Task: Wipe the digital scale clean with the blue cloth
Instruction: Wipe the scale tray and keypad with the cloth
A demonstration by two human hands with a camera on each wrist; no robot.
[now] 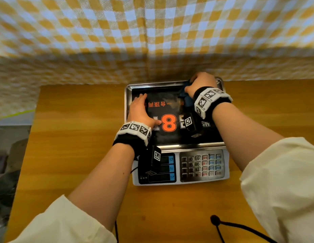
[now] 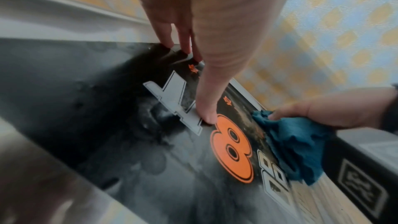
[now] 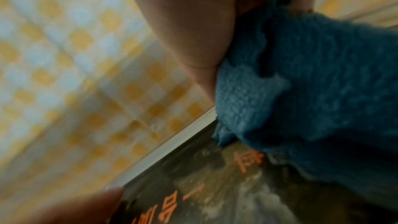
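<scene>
Head view, room: a yellow-and-white checked cloth (image 1: pixel 152 32) hangs as a backdrop behind the wooden table (image 1: pixel 73 120); dim clutter at far left is too dark to identify.
Surface: the table is bare orange-brown wood; a black cord (image 1: pixel 240 227) lies at its near edge.
Digital scale (image 1: pixel 203 165): sits at the table's far middle, against the backdrop, keypad and displays facing the person.
Weighing pan (image 1: pixel 170 84): steel rim, lined with a black printed sheet bearing an orange 8.
Progress: judged mid-wipe. Cloudy smears show across the sheet in the left wrist view, so most of the pan, and the keypad, appear left to do.
Left hand (image 1: pixel 140 111): fingers straight, pressed flat on the pan's left side, steadying it.
Right hand (image 1: pixel 202 83): fingers curled round the bunched blue cloth (image 2: pixel 301 147), at the pan's far right corner.
</scene>
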